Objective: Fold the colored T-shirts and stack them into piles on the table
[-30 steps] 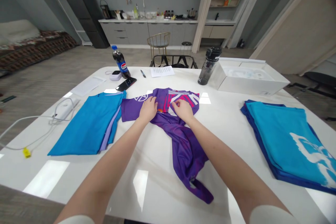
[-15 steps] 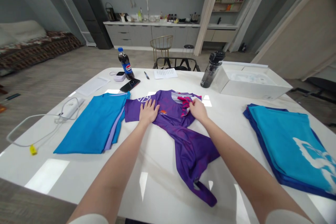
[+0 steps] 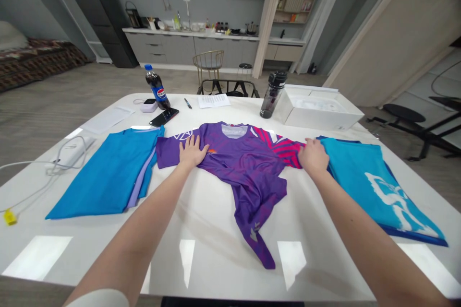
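A purple short-sleeved jersey point(image 3: 237, 151) lies face up on the white table, its collar away from me and its lower part bunched and twisted towards me. My left hand point(image 3: 193, 153) rests flat with fingers spread on the jersey near the left sleeve, which bears a white emblem. At the other side, my right hand point(image 3: 313, 156) pinches the end of the pink-and-purple patterned sleeve point(image 3: 288, 149), stretched out to the right. That hand is right beside a stack of folded turquoise and dark blue garments point(image 3: 367, 177).
Folded blue clothing point(image 3: 101, 172) lies on the left, near a white power adapter point(image 3: 72, 151) with a cable. Along the back are a cola bottle point(image 3: 157, 87), a phone point(image 3: 164, 117), a pen point(image 3: 188, 103), a paper point(image 3: 213, 100), a dark tumbler point(image 3: 272, 96) and a white box point(image 3: 320, 115).
My right hand has moved right, pulling the patterned sleeve from its folded position out flat. My left hand stays on the jersey. The view has turned slightly to the right.
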Action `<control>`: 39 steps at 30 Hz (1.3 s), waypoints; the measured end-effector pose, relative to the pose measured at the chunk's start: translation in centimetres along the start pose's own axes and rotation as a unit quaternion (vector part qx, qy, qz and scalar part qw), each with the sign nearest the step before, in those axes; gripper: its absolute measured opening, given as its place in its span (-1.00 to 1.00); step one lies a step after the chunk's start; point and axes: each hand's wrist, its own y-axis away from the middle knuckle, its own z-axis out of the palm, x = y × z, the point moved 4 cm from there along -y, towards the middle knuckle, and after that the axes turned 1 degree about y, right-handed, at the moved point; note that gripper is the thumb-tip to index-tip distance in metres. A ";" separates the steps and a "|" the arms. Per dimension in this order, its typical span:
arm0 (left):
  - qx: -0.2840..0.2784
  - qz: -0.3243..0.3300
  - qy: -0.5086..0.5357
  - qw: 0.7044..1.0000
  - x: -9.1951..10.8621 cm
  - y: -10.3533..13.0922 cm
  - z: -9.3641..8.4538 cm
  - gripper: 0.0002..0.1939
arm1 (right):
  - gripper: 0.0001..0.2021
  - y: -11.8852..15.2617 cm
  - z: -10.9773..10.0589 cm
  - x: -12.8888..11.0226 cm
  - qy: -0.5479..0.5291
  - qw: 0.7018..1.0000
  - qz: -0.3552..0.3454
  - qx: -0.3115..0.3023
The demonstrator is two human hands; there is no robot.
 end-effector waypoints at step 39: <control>0.124 0.209 -0.020 0.970 8.3 -8.9 -0.9 -0.43 | -0.24 -8.7 11.7 -12.6 0.005 0.974 -0.142 -0.176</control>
